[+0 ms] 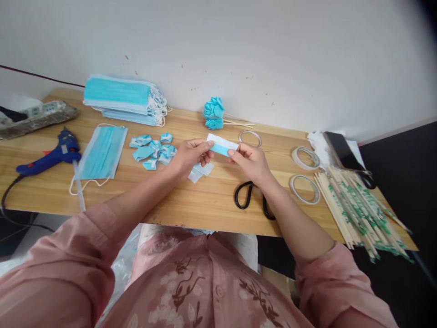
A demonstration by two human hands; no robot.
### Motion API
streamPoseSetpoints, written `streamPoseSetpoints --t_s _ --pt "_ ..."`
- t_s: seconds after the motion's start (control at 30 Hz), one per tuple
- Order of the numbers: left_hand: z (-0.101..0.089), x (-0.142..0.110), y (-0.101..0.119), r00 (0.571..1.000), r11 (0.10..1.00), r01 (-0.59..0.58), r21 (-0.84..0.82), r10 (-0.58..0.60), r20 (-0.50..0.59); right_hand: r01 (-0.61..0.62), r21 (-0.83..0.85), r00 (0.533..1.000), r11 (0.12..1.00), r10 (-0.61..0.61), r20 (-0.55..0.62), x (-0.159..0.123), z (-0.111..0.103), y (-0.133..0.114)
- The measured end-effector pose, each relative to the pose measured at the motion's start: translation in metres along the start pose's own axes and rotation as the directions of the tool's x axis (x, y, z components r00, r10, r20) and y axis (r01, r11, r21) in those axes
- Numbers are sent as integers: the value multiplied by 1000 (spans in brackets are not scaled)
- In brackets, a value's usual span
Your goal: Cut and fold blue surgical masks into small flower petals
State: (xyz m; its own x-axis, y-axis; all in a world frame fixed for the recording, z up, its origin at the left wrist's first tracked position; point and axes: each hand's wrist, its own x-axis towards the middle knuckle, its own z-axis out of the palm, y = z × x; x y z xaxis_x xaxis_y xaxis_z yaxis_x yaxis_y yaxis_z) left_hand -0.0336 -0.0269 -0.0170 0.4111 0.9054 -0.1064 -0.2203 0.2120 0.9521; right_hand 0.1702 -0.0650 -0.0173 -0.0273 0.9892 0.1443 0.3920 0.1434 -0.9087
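Between my two hands is a small folded strip of face mask fabric (221, 145), white along the top and blue below. My left hand (194, 157) pinches its left end, and my right hand (251, 161) pinches the right end. On the table under my left hand lie pale cut pieces of fabric (200, 172). Several folded blue petals (153, 151) are scattered to the left of that hand. Black-handled scissors (243, 196) lie below my right hand, their blades hidden from view.
At left are a blue glue gun (56, 155), a face mask (104, 152), a mask stack (118, 98) and a power strip (37, 116). Blue fabric flowers (214, 112) lie by the wall. Tape rolls (305, 189), wooden sticks (362, 209) and a phone (341, 148) are at right.
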Motion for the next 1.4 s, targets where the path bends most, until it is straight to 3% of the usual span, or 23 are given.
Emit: streamPoseSetpoints --t_s 0.13,0.33,0.57,0.9,1.2,1.4 --pt "2 -1 4 1000 1000 0 -8 0 5 -2 -1 1000 1000 2 -6 -1 0 -3" --pt "8 -7 6 994 999 22 -50 -17 110 -3 77 999 997 6 -38 -1 -1 -3" --pt "5 -5 -4 999 1000 28 10 -28 30 -7 49 1000 999 7 2 -2 1 0" --pt "4 -4 -3 999 996 36 82 -38 23 19 -33 997 999 -16 71 -2 1 -5" --pt "4 -3 0 999 997 39 -62 -38 17 7 -96 997 995 0 76 -2 1 -5" --pt "3 -3 4 994 978 104 -180 -96 53 18 -171 998 985 -7 68 -2 1 1"
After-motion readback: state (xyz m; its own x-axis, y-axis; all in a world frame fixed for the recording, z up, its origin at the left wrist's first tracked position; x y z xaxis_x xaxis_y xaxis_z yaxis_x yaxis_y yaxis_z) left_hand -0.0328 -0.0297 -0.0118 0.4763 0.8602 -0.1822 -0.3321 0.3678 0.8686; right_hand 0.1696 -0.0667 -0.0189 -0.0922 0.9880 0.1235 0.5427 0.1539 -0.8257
